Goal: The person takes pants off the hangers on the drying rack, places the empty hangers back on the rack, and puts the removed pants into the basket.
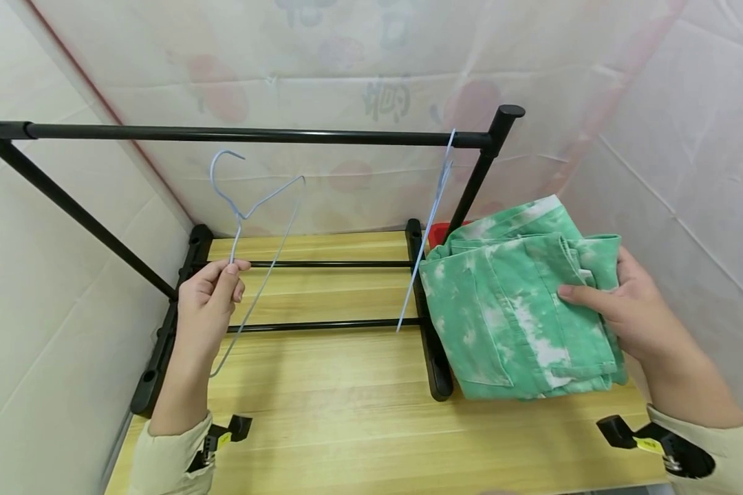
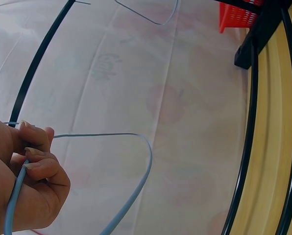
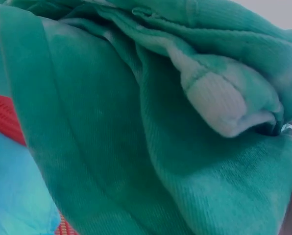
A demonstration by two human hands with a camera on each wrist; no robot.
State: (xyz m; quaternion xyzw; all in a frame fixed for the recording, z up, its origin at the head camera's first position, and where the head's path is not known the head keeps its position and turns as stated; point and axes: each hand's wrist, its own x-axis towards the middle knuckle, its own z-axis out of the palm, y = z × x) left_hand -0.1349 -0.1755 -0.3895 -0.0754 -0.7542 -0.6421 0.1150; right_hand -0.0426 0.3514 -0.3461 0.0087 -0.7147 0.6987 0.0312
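My left hand (image 1: 210, 295) pinches a light-blue wire hanger (image 1: 239, 214) by one side just below its neck, with the hook pointing up. In the left wrist view, curled fingers (image 2: 43, 166) hold the wire. A folded green-and-white tie-dyed garment (image 1: 520, 309) hangs from my right hand (image 1: 647, 316), the thumb lying over its front and the other fingers hidden behind it. Up close in the right wrist view, the garment's ribbed green cloth (image 3: 87, 122) fills most of the frame. Between the hands, a second blue hanger (image 1: 430, 218) is hooked on the rack's bar, seen nearly edge-on.
A black clothes rack (image 1: 254, 134) stands on the wooden table (image 1: 347, 426), with two low crossbars between its feet. Behind the garment, a red basket (image 3: 6, 117) with light-blue cloth (image 3: 18, 181) partly shows. Pale printed sheets (image 1: 347, 62) enclose the back and sides.
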